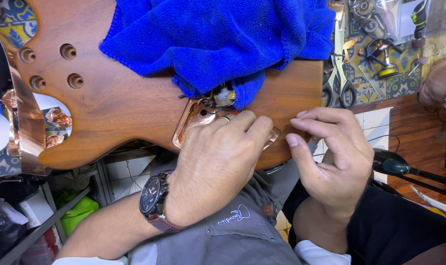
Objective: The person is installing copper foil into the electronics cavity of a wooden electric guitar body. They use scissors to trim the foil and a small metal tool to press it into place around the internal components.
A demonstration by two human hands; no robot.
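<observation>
A brown wooden guitar body (pixel 115 103) lies across my lap, with several round knob holes at its left end. A copper-lined cavity (pixel 196 120) with wires sits near its lower edge. My left hand (pixel 218 162), wearing a wristwatch, rests over that cavity with fingers pressing on the copper foil. My right hand (pixel 333 157) hovers just right of it at the body's edge, fingers curled and pinched together; what they pinch is hidden. A blue towel (pixel 223 37) covers the upper part of the body.
Scissors (pixel 338 78) lie on a patterned surface at the right, beside small tools and metal parts (pixel 385 64). Another person's hand with a bracelet (pixel 441 83) is at the far right. A roll of copper foil (pixel 26 127) sits at the left.
</observation>
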